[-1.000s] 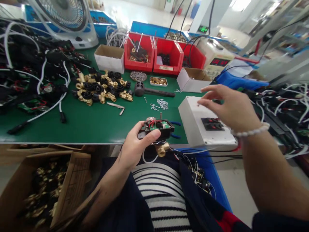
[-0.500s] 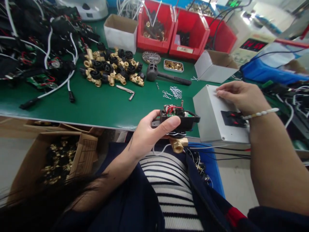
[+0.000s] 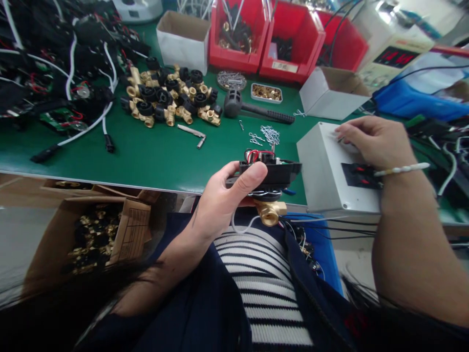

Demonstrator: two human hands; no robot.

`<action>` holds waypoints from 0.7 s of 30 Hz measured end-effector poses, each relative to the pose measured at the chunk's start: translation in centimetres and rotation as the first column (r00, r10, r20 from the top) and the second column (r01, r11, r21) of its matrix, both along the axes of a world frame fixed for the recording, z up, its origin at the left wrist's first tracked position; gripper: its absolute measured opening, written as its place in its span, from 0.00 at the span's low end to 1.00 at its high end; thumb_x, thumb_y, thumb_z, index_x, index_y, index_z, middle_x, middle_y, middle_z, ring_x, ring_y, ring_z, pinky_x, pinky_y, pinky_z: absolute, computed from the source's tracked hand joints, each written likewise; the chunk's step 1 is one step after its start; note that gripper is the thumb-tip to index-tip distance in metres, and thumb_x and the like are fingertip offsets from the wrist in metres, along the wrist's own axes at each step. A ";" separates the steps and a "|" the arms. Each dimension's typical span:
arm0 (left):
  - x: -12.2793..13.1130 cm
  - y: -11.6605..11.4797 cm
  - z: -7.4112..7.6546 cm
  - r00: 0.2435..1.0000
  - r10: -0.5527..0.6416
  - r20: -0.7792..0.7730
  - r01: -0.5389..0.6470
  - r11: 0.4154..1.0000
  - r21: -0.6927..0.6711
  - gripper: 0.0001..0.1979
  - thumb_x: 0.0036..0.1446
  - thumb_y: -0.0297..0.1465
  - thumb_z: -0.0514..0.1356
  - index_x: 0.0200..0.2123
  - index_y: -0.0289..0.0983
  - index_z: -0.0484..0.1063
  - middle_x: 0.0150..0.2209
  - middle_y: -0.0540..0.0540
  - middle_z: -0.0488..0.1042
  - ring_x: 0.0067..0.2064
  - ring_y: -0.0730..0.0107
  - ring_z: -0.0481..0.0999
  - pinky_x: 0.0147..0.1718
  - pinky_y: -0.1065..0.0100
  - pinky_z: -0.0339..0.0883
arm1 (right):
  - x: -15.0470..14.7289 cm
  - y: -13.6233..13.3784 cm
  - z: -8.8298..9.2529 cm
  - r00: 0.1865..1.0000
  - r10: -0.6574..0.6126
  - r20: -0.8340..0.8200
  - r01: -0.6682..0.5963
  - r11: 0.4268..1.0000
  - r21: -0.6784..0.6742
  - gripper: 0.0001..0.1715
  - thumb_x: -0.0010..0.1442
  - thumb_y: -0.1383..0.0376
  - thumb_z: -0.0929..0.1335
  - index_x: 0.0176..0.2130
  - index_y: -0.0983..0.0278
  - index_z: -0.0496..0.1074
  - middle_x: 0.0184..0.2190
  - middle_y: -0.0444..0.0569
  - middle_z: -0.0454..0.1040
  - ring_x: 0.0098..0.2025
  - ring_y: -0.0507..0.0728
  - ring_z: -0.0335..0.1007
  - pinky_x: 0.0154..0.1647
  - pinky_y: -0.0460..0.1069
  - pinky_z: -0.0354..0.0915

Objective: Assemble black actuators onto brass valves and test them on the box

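Observation:
My left hand (image 3: 223,200) is closed around a motorised valve, thumb along its side. Its open black housing (image 3: 273,175) shows red wires and part of a circuit board, and a brass valve body (image 3: 270,213) sits underneath. A thin white cable hangs from it. My right hand (image 3: 381,142) rests over the grey control box (image 3: 324,168), thumb and forefinger pinched on a small metal switch lever (image 3: 341,140) that is mostly hidden. Nearer me on that box is a black panel with red marks (image 3: 361,175).
Brass valves with black caps (image 3: 172,98) are heaped on the green table (image 3: 154,161). Near them lie a mallet (image 3: 256,108), spring clips (image 3: 269,134), a hex key-like tool (image 3: 192,133) and a tray of brass parts (image 3: 266,93). Red bins (image 3: 238,58) stand behind; a carton (image 3: 132,230) is below left.
The valve has tilted slightly, so less of its inside shows. My right fingers have shifted and curled on the box, exposing a bit of metal. The camera view has moved a little.

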State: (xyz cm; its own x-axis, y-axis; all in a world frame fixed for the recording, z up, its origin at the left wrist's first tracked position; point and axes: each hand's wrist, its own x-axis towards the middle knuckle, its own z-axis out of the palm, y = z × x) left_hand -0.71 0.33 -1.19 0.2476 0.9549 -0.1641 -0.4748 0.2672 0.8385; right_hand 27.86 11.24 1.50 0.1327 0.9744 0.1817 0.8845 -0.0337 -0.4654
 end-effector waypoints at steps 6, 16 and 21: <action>-0.1 -0.2 0.4 1.000 0.013 -0.013 -0.013 1.000 -0.002 0.26 0.54 0.49 0.64 0.44 0.33 0.73 0.41 0.40 0.80 0.38 0.61 0.82 0.33 0.68 0.77 | 0.0 0.2 0.0 0.999 -0.002 -0.039 0.002 1.000 0.001 0.11 0.62 0.66 0.68 0.39 0.70 0.79 0.32 0.55 0.79 0.29 0.49 0.68 0.34 0.45 0.61; -0.1 -0.7 0.6 1.000 0.009 -0.002 -0.009 1.000 0.027 0.28 0.54 0.52 0.63 0.46 0.34 0.73 0.41 0.40 0.80 0.37 0.59 0.83 0.32 0.67 0.77 | -0.4 0.1 0.4 0.996 -0.006 -0.088 0.004 1.000 -0.014 0.08 0.62 0.68 0.68 0.33 0.68 0.76 0.29 0.51 0.77 0.28 0.49 0.66 0.34 0.45 0.61; -0.1 -0.9 1.0 1.000 -0.002 -0.005 0.001 1.000 -0.007 0.29 0.54 0.53 0.62 0.45 0.33 0.74 0.38 0.40 0.81 0.35 0.60 0.83 0.32 0.68 0.77 | -0.1 0.3 0.3 0.995 -0.013 -0.096 0.012 1.000 -0.009 0.12 0.63 0.68 0.67 0.28 0.66 0.73 0.24 0.46 0.71 0.27 0.49 0.64 0.33 0.45 0.59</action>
